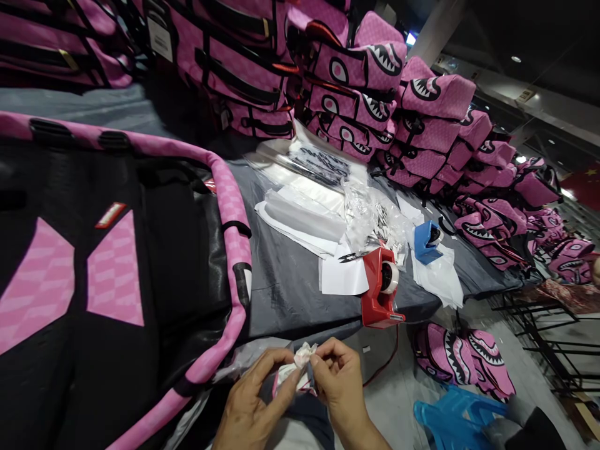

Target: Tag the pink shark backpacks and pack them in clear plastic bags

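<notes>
Low at the table's front edge, my left hand (260,397) and my right hand (341,381) meet over a small crumpled white wrapping (304,356). Thumb and forefinger of each hand pinch it, one from either side. Its lower part shows pink edges; what lies inside, if anything, is hidden. Close to my left hand lies a large black bag with pink checked panels (115,272) and pink piping, with clear plastic (253,355) under its edge. Ahead of my right hand, a red tape dispenser (372,306) stands at the table edge.
On the grey-covered table (290,294) lie white sheets (304,215), clear plastic bags (363,209), black-handled snips (349,257) and a blue tape dispenser (425,240). Pink shark-face bags (344,97) are stacked behind. A blue stool (457,415) and another pink bag (462,362) are on the right.
</notes>
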`<state>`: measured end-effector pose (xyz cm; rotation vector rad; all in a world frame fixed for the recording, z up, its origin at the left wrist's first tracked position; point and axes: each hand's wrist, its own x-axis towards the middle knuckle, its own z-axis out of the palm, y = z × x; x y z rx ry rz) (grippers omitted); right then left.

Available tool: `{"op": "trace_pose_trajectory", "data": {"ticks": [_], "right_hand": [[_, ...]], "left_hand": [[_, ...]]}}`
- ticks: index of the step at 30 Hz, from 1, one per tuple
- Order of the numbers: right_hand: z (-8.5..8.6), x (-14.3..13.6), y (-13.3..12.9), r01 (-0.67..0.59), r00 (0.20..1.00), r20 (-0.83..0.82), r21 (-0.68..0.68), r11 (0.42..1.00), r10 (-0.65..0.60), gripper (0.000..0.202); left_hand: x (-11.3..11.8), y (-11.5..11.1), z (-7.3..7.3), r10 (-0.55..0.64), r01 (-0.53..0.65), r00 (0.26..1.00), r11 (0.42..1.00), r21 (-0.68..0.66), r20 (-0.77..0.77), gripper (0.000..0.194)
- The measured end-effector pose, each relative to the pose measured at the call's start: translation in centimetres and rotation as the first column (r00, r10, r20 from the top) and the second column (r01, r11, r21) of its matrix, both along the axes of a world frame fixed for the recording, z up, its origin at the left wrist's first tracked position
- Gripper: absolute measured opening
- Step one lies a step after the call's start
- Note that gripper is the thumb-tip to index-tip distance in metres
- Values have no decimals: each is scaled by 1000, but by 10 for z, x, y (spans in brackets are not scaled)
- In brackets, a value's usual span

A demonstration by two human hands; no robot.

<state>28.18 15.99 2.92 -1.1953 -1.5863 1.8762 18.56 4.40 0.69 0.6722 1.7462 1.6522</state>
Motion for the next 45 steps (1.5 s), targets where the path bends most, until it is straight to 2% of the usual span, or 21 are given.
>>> {"op": "trace_pose_trajectory", "data": {"ticks": [8,14,17,20,22,25,28,30,32,34,36,38,40,41,45], "right_hand": [[-2,3,-1,17,999,-40,166,986,-10,34],[0,1,-2,28,997,-80,217,976,-11,35],[4,2,-1,-23,993,-113,89,996,33,42],[10,3,1,-100,985,-151,-144,985,78,49],[14,3,1,-110,985,-158,-288,951,66,54],[14,2,-1,-90,987,-159,-441,893,21,58],[9,0,-4,-111,981,-196,-534,838,5,57],[4,1,-2,-169,973,-226,-563,809,47,55],[3,4,7,-238,962,-247,-536,810,119,50],[6,9,20,-279,949,-263,-448,849,173,47],[12,13,33,-297,940,-256,-281,913,227,51],[17,15,40,-305,939,-180,-39,952,293,50],[21,14,41,-319,942,-52,177,931,332,41],[21,13,39,-324,943,-1,238,916,334,37],[23,6,30,-326,944,50,281,903,326,31]], "left_hand": [[-2,-1,-2,-26,27,1000,998,52,-16,23],[2,2,-8,40,-45,993,998,48,111,28],[-2,5,0,3,-19,959,999,51,284,35],[-5,8,13,-25,-14,851,997,70,524,40],[-5,10,18,-41,-18,760,996,84,648,40],[-5,12,22,-41,-45,654,995,92,756,39],[-6,11,21,-54,-57,587,993,108,808,40],[-6,9,20,-85,-45,577,990,135,812,40],[-5,7,20,-91,-43,608,988,147,789,39],[-3,6,19,-47,-71,657,990,124,753,38],[-3,6,17,-3,-88,710,992,93,704,37],[-4,6,14,16,-80,793,994,78,609,35],[-6,6,11,9,-60,864,995,86,504,33],[-6,6,10,2,-51,881,995,90,473,32],[-8,4,6,-32,-24,879,994,111,475,31]]}}
